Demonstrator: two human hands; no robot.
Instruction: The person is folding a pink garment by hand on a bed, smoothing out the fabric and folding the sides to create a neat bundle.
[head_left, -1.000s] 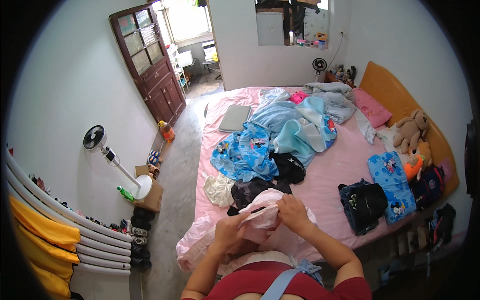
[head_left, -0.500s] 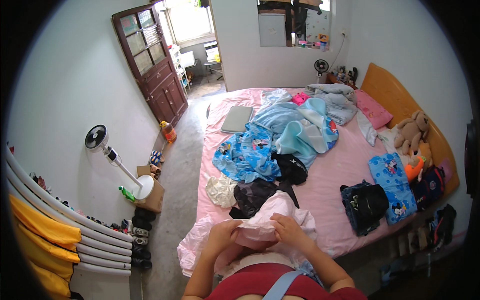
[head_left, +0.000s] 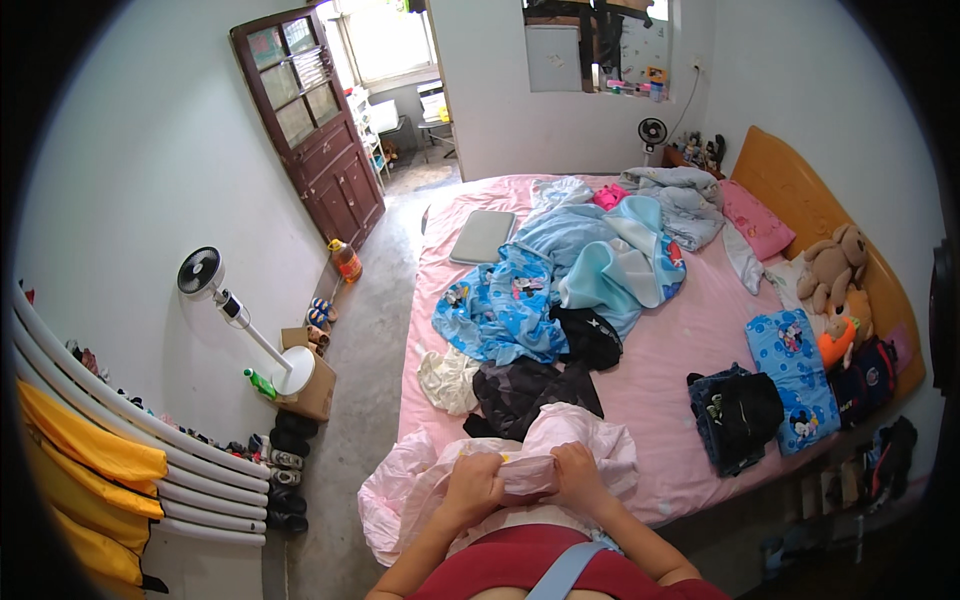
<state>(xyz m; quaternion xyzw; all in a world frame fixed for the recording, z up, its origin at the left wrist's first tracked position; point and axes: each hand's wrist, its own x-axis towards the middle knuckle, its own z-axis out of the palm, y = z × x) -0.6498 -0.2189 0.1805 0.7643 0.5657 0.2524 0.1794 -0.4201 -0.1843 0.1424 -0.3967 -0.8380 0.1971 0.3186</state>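
Observation:
At the near edge of the bed, a pale pink cloth is bunched and drapes down over the left corner. My left hand pinches its edge, and so does my right hand a short way to the right. Between them the edge is pulled up in front of my body. Whether it is a garment or bedding cannot be told. Just beyond lies a dark patterned garment, with a cream-white cloth to its left. A blue cartoon-print cloth and a black garment lie farther back.
The bed has a pink sheet. Folded dark clothes and a folded blue print cloth lie at right, near soft toys. A light blue blanket and grey case lie farther back. A fan stands at left.
Both hands have come slightly nearer my body, and the left has shifted right, closer to the other. The pink cloth's held edge has moved with them. The whole view has shifted slightly.

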